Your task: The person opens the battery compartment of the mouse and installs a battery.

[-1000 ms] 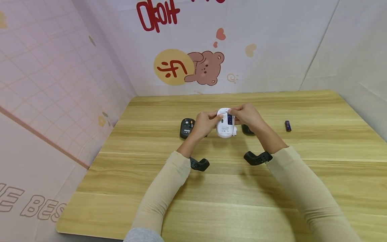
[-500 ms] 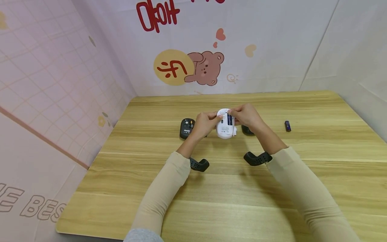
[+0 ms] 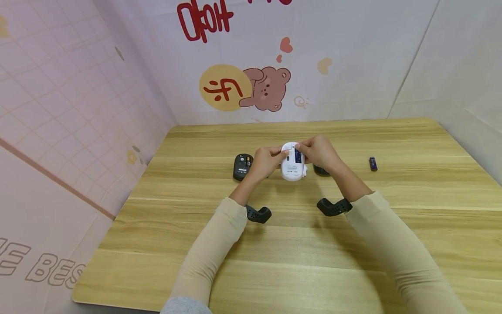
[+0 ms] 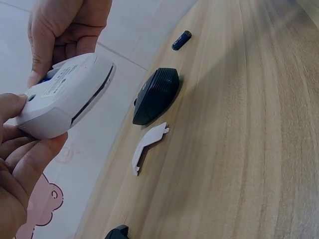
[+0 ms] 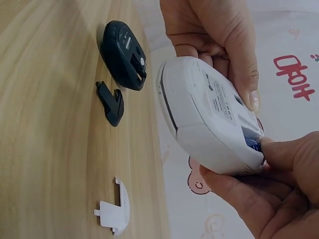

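Left hand (image 3: 265,162) and right hand (image 3: 320,150) pinch the white mouse (image 3: 292,171), likely light, rigid, slick; hold its sides. Beside the right grip, the battery (image 5: 252,143) is partly hidden, seating unclear.

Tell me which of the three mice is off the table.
The white mouse, held up by the left hand and right hand. It is the only white one; the left dark mouse and right dark mouse both rest on the table.

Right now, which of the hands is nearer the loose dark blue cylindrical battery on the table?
The right hand: left of the battery; the left hand is farther left.
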{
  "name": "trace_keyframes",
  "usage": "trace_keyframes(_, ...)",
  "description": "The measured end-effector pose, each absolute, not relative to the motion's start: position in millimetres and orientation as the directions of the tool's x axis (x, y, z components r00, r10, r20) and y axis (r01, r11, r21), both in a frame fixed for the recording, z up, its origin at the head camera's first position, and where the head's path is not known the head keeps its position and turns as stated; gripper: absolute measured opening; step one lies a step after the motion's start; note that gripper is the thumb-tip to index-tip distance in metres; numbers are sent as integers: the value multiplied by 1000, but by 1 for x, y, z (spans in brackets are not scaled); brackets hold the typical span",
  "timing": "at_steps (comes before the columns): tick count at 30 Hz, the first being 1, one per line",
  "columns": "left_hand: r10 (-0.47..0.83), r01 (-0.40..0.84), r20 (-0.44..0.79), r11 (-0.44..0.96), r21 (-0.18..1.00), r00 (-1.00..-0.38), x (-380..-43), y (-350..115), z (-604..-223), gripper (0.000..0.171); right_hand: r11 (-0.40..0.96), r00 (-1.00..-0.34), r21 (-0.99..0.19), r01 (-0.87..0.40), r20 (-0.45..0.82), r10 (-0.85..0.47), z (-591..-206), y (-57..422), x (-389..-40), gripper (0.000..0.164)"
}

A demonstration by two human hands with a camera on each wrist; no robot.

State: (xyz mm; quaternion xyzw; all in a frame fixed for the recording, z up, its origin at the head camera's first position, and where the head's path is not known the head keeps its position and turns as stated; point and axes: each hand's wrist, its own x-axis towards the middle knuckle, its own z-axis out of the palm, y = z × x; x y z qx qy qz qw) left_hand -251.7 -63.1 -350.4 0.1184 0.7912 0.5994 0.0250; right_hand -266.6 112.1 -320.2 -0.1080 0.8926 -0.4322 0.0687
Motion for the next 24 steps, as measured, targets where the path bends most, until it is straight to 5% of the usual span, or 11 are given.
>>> trace_keyframes(24, 214, 145, 90, 254, 956, -973, -258, -62, -355, 35, 602, -963, -779, -172, 4, -270, -327, 115, -269, 32)
